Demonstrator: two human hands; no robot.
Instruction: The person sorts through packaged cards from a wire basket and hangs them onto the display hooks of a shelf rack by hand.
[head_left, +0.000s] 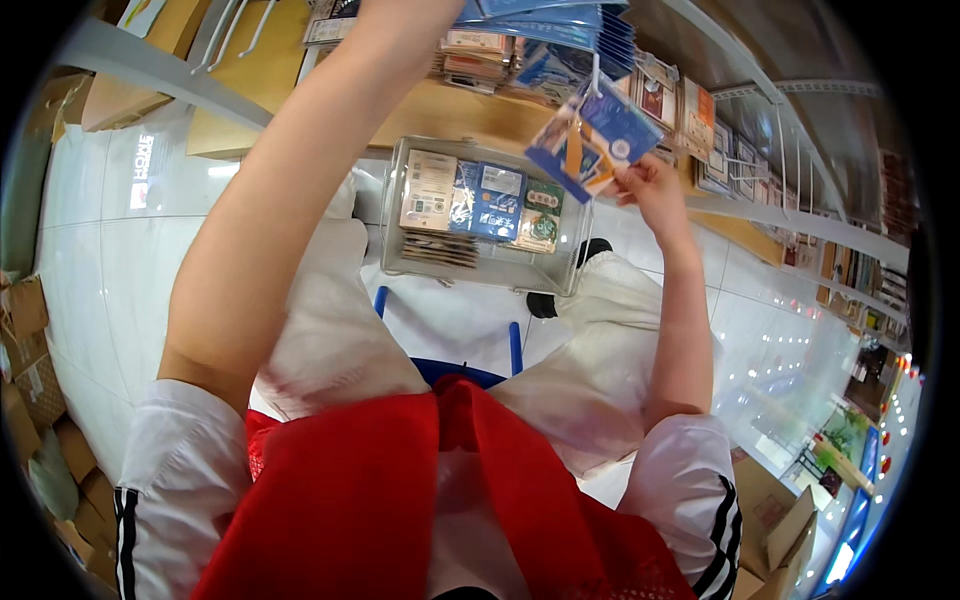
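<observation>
My right hand (643, 184) grips the lower right corner of a blue-and-orange packaged card (596, 139), whose top edge is at the tip of a white display hook (596, 71). My left arm reaches up to the shelf; the left hand itself is cut off by the top edge of the view. Near it, a stack of blue packets (540, 19) hangs at the top. Below, a wire-mesh basket (581, 259) holds beige, blue and green packets, with a blue packet (496, 199) in the middle and several more standing on edge.
A wooden shelf (472, 116) with white metal rails runs across the front, bearing packet stacks (476, 56). More hooks and packets (694, 112) are at the right. Blue stool legs (515, 349) stand between my knees. Cardboard boxes (34, 375) lie at the far left and lower right.
</observation>
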